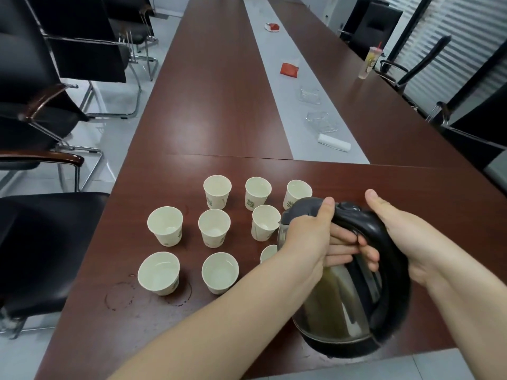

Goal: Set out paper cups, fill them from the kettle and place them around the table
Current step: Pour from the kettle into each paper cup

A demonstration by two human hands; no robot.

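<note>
Several white paper cups stand upright in rows on the near end of the dark wooden table. A steel kettle with a black lid and handle is tilted to the left, its spout next to a middle-row cup. Another cup is half hidden behind the kettle. My left hand grips the kettle's handle, thumb on the lid and fingers through the handle gap. My right hand wraps the outer side of the handle, thumb raised. The two front cups seem to hold water.
Water rings and drops lie on the table by the front-left cup. Down the grey centre strip are a white roll, glass ashtrays and red packets. A drink cup with a straw stands far right. Black chairs line both sides.
</note>
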